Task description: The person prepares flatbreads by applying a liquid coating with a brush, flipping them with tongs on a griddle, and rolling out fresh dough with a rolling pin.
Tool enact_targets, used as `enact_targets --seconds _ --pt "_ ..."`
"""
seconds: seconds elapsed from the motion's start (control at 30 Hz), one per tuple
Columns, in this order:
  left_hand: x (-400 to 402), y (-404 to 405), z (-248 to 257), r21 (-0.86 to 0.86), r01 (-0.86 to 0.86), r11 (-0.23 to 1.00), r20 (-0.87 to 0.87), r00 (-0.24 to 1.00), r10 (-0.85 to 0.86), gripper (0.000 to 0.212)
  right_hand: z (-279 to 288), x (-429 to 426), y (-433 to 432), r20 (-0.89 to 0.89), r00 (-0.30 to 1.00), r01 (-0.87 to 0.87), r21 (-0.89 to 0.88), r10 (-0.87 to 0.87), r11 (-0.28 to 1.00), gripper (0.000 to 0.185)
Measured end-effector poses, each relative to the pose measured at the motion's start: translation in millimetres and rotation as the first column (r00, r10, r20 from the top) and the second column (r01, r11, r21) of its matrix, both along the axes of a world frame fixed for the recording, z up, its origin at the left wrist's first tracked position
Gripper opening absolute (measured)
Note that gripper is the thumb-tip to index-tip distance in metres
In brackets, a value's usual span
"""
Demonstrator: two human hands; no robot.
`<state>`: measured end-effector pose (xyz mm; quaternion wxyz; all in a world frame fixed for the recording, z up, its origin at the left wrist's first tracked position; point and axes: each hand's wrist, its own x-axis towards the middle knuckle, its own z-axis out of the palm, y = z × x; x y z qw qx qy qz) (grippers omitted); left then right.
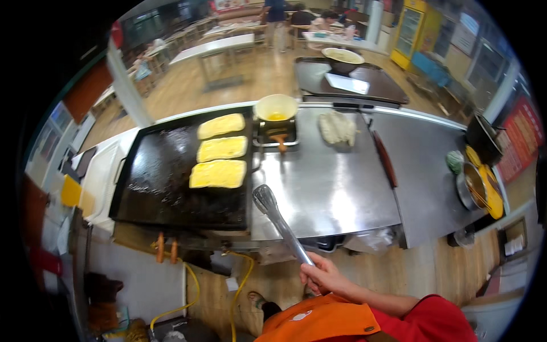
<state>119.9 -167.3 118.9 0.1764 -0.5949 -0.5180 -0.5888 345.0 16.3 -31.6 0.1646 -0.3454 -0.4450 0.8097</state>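
My right hand (321,274) grips the handle end of metal tongs (280,222), whose closed-looking jaws point up and left, over the front left of the steel worktop (324,188). My left hand is out of view. Three flat yellow pieces of dough, the back (221,126), middle (222,148) and front (218,174) ones, lie in a column on the right side of the black griddle (158,171). A cream bowl (276,107) with yellow liquid stands beside the griddle, behind a brush (280,141) in a metal tray. A pale dough lump (337,128) rests on the worktop.
A long tool with a reddish-brown handle (385,160) lies on the worktop. At the far right stand a metal bowl (471,186) with chopsticks and a dark pot (484,139). Yellow hoses (242,286) run below the griddle. Beyond the counter are tables and people.
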Motion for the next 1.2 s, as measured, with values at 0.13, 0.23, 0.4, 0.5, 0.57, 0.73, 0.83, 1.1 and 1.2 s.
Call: enact_targets --seconds 0.13,0.23,0.4,0.5,0.57,0.73,0.83,1.1,1.2 --pt "-21 -39 -8 -0.013 -0.161 0.987 0.022 0.987 0.161 0.063 10 -52 -4 -0.005 0.994 -0.106 -0.008 0.106 0.994 0.044" --pt "-41 -67 -11 -0.015 -0.256 0.967 0.033 0.966 0.256 0.063 14 -91 -10 -0.003 0.987 -0.16 0.009 0.16 0.987 0.045" --pt "-80 -102 -15 -0.024 -0.342 0.939 0.046 0.938 0.342 0.062 15 -148 -21 -0.022 0.984 -0.176 -0.05 0.175 0.983 0.042" --pt "-100 -119 -14 -0.03 -0.361 0.932 0.051 0.931 0.362 0.062 20 -173 -21 -0.02 0.993 -0.118 -0.046 0.118 0.992 0.034" --pt "-111 -128 -14 -0.022 -0.36 0.933 0.056 0.931 0.361 0.061 23 -184 -15 -0.037 0.997 -0.063 -0.047 0.061 0.997 0.031" --pt "-132 -137 -20 -0.047 -0.38 0.924 0.071 0.921 0.382 0.061 32 -205 32 -0.058 0.989 0.13 -0.054 -0.133 0.99 0.021" --pt "-139 -129 -25 -0.046 -0.402 0.914 0.076 0.911 0.405 0.061 39 -209 75 -0.067 0.974 0.214 -0.055 -0.217 0.975 0.021" --pt "-137 -82 -27 -0.036 -0.482 0.875 0.056 0.873 0.484 0.06 5 -238 189 -0.079 0.949 0.269 -0.298 -0.305 0.916 0.022" --pt "-139 -59 -23 -0.021 -0.515 0.857 0.03 0.856 0.516 0.06 -10 -250 222 -0.091 0.958 0.216 -0.395 -0.272 0.893 0.022"
